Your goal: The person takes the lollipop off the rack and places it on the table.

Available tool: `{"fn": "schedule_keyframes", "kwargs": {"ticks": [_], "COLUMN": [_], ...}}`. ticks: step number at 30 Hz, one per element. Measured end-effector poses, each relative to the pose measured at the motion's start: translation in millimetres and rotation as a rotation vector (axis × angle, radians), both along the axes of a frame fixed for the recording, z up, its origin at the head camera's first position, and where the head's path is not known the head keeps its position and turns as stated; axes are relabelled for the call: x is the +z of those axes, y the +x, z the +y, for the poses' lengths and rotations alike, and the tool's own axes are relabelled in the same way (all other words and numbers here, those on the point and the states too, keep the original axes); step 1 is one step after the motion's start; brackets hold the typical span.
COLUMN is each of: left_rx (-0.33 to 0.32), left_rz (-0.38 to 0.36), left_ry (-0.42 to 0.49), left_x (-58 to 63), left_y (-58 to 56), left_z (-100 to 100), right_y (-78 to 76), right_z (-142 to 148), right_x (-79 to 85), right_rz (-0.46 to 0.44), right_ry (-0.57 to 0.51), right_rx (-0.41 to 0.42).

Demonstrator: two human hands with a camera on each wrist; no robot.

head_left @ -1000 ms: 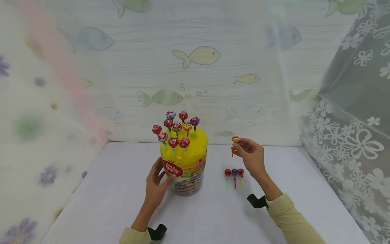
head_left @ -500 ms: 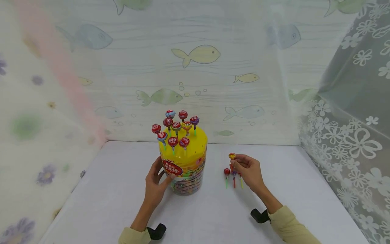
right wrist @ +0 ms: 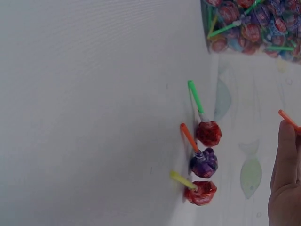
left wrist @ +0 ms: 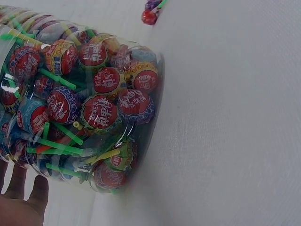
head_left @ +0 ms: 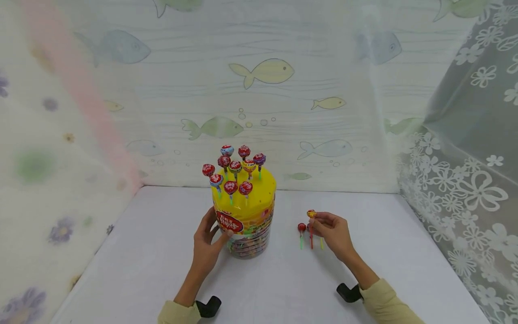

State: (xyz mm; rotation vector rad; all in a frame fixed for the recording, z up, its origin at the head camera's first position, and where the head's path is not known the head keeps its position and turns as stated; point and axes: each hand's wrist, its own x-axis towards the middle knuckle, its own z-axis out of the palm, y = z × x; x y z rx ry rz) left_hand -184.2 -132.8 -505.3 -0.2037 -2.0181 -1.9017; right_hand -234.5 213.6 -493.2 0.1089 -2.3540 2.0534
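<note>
A clear plastic jar [head_left: 251,245] full of wrapped lollipops stands upright, with a yellow lid [head_left: 263,185] that bears several lollipops [head_left: 230,187] stuck in upright. My left hand [head_left: 207,247] grips the jar's left side, thumb across the front; its fingertips [left wrist: 39,190] show against the plastic in the left wrist view. My right hand [head_left: 335,235] pinches a yellow-wrapped lollipop [head_left: 311,213] with an orange-red stick, head up, over the loose lollipops. Those are a red one on a green stick [right wrist: 208,133], a purple one [right wrist: 204,163] and a red one on a yellow stick [right wrist: 201,192].
The white tabletop [head_left: 279,292] lies under everything. A fish-patterned curtain [head_left: 267,112] hangs behind it, flowered cloth [head_left: 60,193] on the left and white lace [head_left: 477,198] on the right. Both wrists wear a black camera mount [head_left: 349,292].
My right hand has come down with the yellow lollipop, from behind the loose lollipops to over them, partly covering them. The left hand and the jar stay in place.
</note>
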Motion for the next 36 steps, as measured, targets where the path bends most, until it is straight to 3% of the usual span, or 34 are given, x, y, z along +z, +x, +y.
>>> {"fn": "schedule_keyframes", "kwargs": {"ticks": [18, 30, 36], "left_rx": [0.009, 0.004, 0.009], "left_rz": [0.004, 0.0, -0.006], "left_ry": [-0.006, -0.009, -0.008], "left_x": [-0.6, -1.3, -1.1], "left_y": [-1.2, -1.6, -1.8], "left_z": [0.8, 0.5, 0.1], "right_y": [12.4, 7.7, 1.2], "right_z": [28.1, 42.5, 48.5], "right_x": [-7.0, -15.4, -16.9], "right_rz": [-0.162, -0.193, -0.25], "right_ry": [0.089, 0.173, 0.221], "right_rx": [0.004, -0.093, -0.094]}}
